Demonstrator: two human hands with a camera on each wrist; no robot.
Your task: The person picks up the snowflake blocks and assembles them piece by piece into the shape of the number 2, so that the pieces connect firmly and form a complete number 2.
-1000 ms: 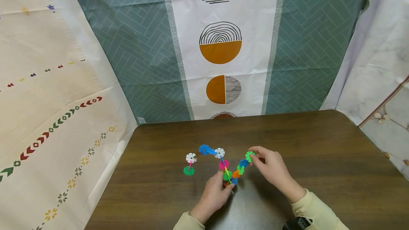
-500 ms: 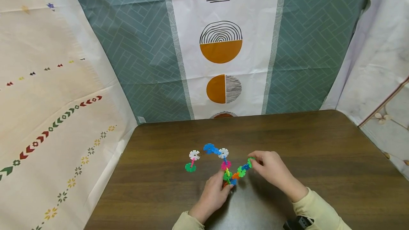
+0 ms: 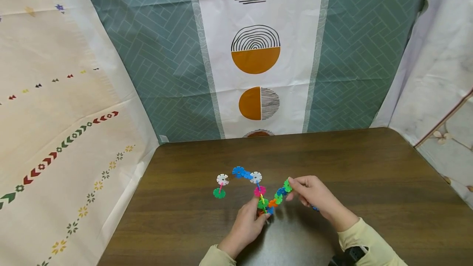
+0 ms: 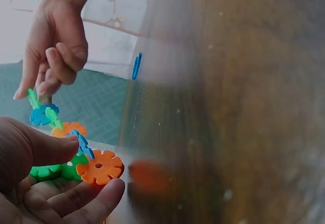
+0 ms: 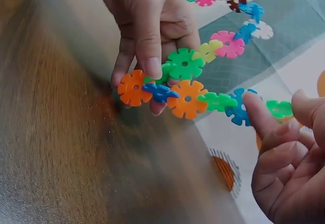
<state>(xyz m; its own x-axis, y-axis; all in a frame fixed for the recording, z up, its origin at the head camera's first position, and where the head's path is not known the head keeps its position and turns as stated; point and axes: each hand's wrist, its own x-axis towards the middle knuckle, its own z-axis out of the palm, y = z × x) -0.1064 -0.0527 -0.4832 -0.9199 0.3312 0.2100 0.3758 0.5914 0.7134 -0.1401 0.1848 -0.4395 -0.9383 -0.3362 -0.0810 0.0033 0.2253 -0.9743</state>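
A chain of interlocking notched plastic discs (image 3: pixel 260 191) in several colours runs between my hands over the table. My left hand (image 3: pixel 245 225) holds its lowest bend, thumb over an orange disc (image 5: pixel 135 88) and a green disc (image 5: pixel 185 64). My right hand (image 3: pixel 314 195) pinches the green disc (image 3: pixel 288 185) at the chain's right end between thumb and forefinger, its other fingers loosely curled. Beside that forefinger in the right wrist view is a blue disc (image 5: pixel 238 106). From the left hand the other branch reaches away through pink, white and blue discs to a green end disc (image 3: pixel 219 193).
A loose blue disc (image 3: pixel 315 208) shows just under the right hand, edge-on in the left wrist view. The brown wooden table (image 3: pixel 369 175) stretches around the hands. Patterned cloths (image 3: pixel 184 52) hang behind and at the sides.
The green end disc has turned from edge-on to more face-on in the right fingers. A loose blue disc now shows below the right hand. The far branch swayed right, then back left.
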